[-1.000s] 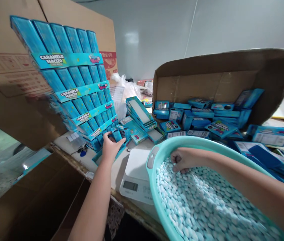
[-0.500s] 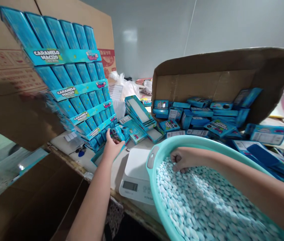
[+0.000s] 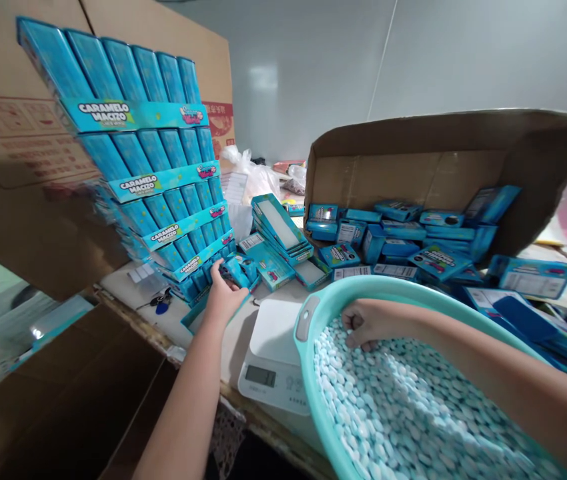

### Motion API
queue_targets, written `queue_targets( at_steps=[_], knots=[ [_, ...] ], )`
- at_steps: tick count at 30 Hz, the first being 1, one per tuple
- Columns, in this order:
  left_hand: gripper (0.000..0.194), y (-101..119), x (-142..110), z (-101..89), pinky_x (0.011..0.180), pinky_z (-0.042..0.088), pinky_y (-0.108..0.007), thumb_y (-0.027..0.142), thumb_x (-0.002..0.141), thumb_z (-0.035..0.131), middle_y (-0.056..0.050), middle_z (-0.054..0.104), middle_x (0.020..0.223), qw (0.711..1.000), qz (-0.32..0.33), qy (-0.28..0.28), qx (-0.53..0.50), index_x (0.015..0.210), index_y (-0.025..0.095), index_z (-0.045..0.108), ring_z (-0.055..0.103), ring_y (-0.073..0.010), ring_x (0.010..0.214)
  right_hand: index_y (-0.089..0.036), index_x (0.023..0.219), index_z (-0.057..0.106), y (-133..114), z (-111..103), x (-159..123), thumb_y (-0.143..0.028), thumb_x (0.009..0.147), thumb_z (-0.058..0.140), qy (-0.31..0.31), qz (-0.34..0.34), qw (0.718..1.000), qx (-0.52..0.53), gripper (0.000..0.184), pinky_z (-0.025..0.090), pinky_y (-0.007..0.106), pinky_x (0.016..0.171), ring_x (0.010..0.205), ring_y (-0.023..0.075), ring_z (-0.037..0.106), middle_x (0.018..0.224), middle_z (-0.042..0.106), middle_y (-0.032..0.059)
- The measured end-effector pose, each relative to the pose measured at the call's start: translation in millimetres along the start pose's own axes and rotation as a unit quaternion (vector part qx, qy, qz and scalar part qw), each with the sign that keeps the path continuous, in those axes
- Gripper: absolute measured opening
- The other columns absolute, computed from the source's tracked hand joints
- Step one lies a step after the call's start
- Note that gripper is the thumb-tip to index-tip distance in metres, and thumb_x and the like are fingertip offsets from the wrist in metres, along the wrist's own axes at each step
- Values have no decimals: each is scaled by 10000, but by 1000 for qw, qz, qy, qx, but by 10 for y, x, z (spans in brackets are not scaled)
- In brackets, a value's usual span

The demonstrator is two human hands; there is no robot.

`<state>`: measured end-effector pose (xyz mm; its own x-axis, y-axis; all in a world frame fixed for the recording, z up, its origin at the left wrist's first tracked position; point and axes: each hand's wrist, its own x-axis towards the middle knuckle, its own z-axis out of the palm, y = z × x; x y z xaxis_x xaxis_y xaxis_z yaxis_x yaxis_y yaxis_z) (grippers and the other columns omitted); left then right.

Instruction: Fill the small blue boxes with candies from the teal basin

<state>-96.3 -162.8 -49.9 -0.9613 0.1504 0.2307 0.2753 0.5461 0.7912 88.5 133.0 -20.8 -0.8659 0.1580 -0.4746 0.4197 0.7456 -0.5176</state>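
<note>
My left hand [image 3: 224,297] is closed around a small blue candy box [image 3: 241,269], at the front of the display stack. Below that hand lies a shallow blue tray [image 3: 194,317], partly covered by my wrist. My right hand [image 3: 365,325] rests in a turquoise tub [image 3: 308,373] full of pale blue and white candies [image 3: 393,407]. Its fingers are curled down into the candies, and what they hold is hidden. Between the hands sits a white kitchen scale [image 3: 274,333] with a small display, too faint to read.
Stacked display trays of blue boxes [image 3: 163,193] rise at the left before a large carton [image 3: 13,153]. Empty blue trays [image 3: 278,227] lie behind the scale. A tipped cardboard box [image 3: 388,180] holds many small boxes. Flat blue packaging [image 3: 553,327] lies beyond the tub at right.
The camera view has shifted slightly, so the stack appears a little farther right. Both hands keep nearly the same places, the left on the small box and the right in the candies.
</note>
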Motion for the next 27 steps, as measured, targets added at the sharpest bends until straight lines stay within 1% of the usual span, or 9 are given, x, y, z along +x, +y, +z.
queue_targets(
  at_steps=[2, 4, 9, 14, 16, 18, 23, 25, 27],
  knots=[
    [899, -10, -2, 10, 657, 470, -257, 173, 693, 715, 76, 575, 664, 1000, 13, 6, 2, 1482, 221, 287, 621, -168, 640, -154, 794, 655, 35, -27, 35, -209, 796, 791, -83, -38, 995, 29, 146, 452, 171, 577, 550, 92, 637, 619, 678, -21],
    [856, -21, -5, 17, 679, 472, -255, 162, 699, 717, 75, 577, 681, 1000, 28, 7, 5, 1450, 239, 315, 629, -166, 664, -178, 799, 633, 68, -34, 59, -206, 796, 759, -114, -62, 990, 52, 129, 414, 158, 555, 535, 93, 628, 599, 688, -6],
    [812, -31, -12, 11, 697, 468, -259, 146, 753, 680, 62, 581, 722, 998, 62, -2, 21, 1464, 239, 300, 638, -169, 697, -192, 807, 621, 123, -21, 88, -222, 777, 752, -119, -77, 987, 73, 138, 390, 146, 536, 557, 106, 644, 655, 728, 47],
    [506, -13, -15, -9, 766, 469, -287, 169, 787, 663, 29, 584, 781, 990, 123, -45, 47, 1271, 278, 563, 626, -175, 761, -195, 796, 611, 121, -21, 82, -202, 788, 740, -122, -78, 987, 74, 130, 396, 150, 525, 542, 110, 633, 643, 721, 37],
    [445, -29, -11, -20, 769, 477, -297, 213, 810, 664, 25, 586, 780, 990, 127, -50, 46, 1244, 274, 586, 628, -178, 761, -195, 802, 613, 104, -22, 83, -196, 784, 744, -124, -76, 987, 73, 133, 410, 157, 527, 546, 117, 635, 649, 723, 36],
    [546, -59, 0, -24, 775, 490, -307, 248, 828, 661, 26, 589, 787, 991, 123, -43, 39, 1353, 261, 510, 636, -180, 766, -194, 802, 614, 85, -25, 96, -197, 776, 755, -127, -73, 986, 74, 144, 425, 165, 530, 549, 126, 638, 645, 721, 35],
    [1005, 17, -27, 48, 820, 535, -354, 320, 800, 733, 16, 608, 827, 996, 78, 14, -34, 1585, 154, 127, 647, -196, 779, -186, 799, 616, 87, -48, 85, -209, 761, 794, -133, -45, 988, 72, 183, 446, 173, 550, 557, 134, 647, 628, 707, 31],
    [971, 162, -107, 54, 892, 542, -376, 333, 805, 752, -38, 637, 955, 993, 80, 56, -62, 1578, 160, 190, 653, -196, 846, -183, 829, 624, 80, -45, 21, -180, 786, 776, -124, -26, 991, 53, 158, 458, 170, 576, 563, 118, 650, 638, 704, 20],
    [738, 303, -198, -50, 966, 538, -404, 364, 878, 717, -99, 634, 1145, 991, 81, 77, -72, 1506, 187, 374, 650, -203, 976, -168, 842, 642, -4, -15, -31, -148, 831, 747, -89, -12, 996, 6, 108, 482, 176, 599, 565, 100, 643, 661, 700, 9]
  ],
)
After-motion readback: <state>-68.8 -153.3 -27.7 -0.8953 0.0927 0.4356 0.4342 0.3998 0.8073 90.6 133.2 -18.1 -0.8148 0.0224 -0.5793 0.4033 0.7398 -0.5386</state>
